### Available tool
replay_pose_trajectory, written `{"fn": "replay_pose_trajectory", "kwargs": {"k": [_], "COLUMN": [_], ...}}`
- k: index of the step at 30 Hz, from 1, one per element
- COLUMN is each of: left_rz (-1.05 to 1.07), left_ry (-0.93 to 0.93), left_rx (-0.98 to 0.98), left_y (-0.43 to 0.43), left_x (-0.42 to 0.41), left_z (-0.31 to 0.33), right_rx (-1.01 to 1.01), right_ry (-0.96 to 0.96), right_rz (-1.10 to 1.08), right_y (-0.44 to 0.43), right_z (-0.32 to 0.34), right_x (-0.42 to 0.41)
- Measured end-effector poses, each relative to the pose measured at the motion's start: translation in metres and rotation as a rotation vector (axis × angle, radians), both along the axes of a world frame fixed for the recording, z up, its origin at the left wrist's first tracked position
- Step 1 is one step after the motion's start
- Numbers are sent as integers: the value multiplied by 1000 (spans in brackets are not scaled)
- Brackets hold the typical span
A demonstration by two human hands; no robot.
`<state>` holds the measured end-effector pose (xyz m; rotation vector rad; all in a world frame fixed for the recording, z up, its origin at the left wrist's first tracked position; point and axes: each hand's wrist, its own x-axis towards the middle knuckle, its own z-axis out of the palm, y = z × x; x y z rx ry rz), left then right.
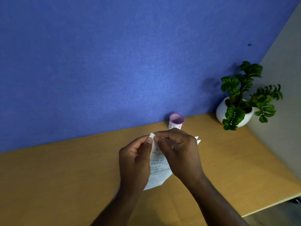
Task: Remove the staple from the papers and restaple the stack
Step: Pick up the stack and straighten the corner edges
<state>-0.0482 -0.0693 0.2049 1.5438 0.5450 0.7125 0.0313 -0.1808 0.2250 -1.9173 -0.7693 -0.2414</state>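
From the head camera, the papers [158, 167] are held above the wooden worktop [65, 176]; the left hand [135, 160] and right hand [180, 152] both pinch their top corner. A pink-rimmed cup [176, 121] and potted plant [239, 101] stand near the blue wall [114, 62].

Both hands, left [135, 160] and right [180, 152], pinch the top corner of handwritten papers [158, 168] above the desk [65, 176]; a pink-rimmed cup [176, 121] stands at its far edge.
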Motion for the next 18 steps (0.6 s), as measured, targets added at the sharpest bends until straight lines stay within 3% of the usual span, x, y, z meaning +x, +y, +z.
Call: {"fn": "replay_pose_trajectory", "kwargs": {"k": [4,9,13,15,18], "left_rz": [-36,-144,-107,-74,-28], "left_ry": [24,78,135,149,184], "left_rx": [40,74,170,259,330], "left_y": [0,7,6,10,24], "left_x": [-1,-6,-6,-4,-4], "left_z": [-4,-16,-26,-30,-36], "right_rx": [-24,83,106,105,-5], "right_ry": [31,185,276,238,104], "right_rz": [-17,-54,-26,-70,-319], "right_y": [1,-4,-4,-14,-48], "right_z": [-6,-12,-15,-22,-49], "right_x": [1,8,12,25,68]}}
